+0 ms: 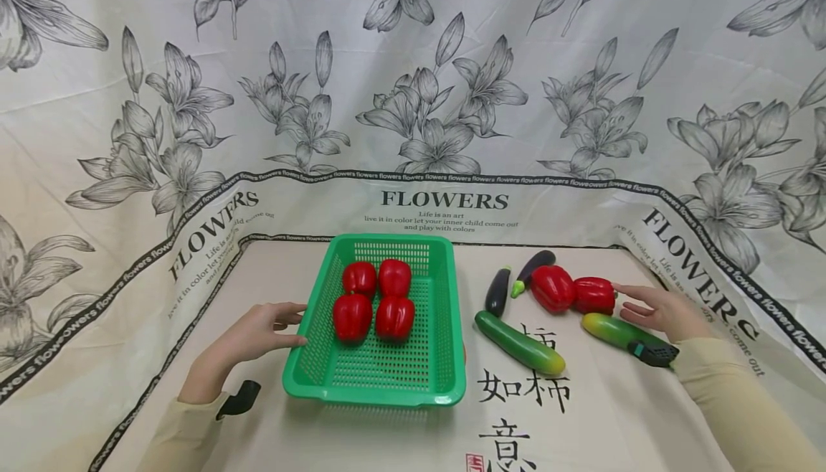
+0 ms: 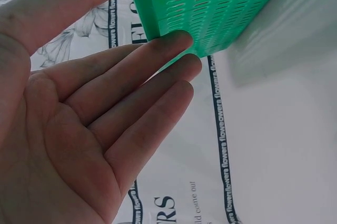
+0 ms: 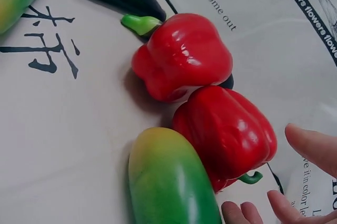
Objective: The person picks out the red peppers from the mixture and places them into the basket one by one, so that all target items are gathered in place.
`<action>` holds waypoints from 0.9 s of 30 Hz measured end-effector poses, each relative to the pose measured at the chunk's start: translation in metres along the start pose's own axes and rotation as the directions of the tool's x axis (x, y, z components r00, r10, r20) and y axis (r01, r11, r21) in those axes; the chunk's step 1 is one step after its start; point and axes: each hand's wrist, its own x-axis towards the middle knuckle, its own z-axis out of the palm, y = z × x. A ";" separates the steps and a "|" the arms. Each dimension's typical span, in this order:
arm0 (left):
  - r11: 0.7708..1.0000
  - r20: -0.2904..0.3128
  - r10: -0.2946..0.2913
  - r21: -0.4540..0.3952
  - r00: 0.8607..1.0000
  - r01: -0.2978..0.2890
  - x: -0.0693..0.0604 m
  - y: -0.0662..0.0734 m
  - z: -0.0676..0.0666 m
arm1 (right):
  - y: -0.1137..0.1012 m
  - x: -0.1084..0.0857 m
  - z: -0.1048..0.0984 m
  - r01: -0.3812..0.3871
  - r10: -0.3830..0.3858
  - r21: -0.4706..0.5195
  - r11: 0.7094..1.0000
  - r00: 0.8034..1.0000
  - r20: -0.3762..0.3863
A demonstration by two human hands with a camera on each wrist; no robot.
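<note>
A green plastic basket [image 1: 376, 390] holds several red bell peppers [image 1: 395, 318]. At its left side is my left hand [image 1: 271, 328], thumb and fingers spread apart. In the left wrist view those fingers [image 2: 152, 108] are nearly straight, close to the basket's perforated wall [image 2: 210, 13]. My right hand [image 1: 665, 308] is beside a red bell pepper [image 1: 594, 295], its fingers apart and holding nothing. The right wrist view shows a gap between the fingers and this pepper [image 3: 226, 129]. A second red bell pepper [image 1: 552, 289] touches it on the left.
Beside the right hand lies a green-yellow cucumber-like vegetable [image 1: 609, 330]; another one [image 1: 519, 343] lies right of the basket. Two dark eggplants [image 1: 497, 291] rest behind it. Printed cloth covers the table and rises as a flowered backdrop [image 1: 445, 206].
</note>
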 end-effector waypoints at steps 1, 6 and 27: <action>1.000 -0.001 0.001 -0.001 1.000 -0.001 0.000 0.000 0.000 | 0.004 -0.002 0.002 0.120 -0.123 -0.182 0.976 0.992 -0.001; 1.000 0.002 0.009 -0.011 1.000 -0.009 0.000 0.000 0.000 | 0.015 0.002 0.010 0.196 -0.195 -0.072 0.978 0.980 0.022; 1.000 0.004 0.000 0.001 1.000 0.000 0.000 -0.001 0.000 | 0.010 0.027 0.019 0.060 -0.051 -0.207 0.976 0.998 0.047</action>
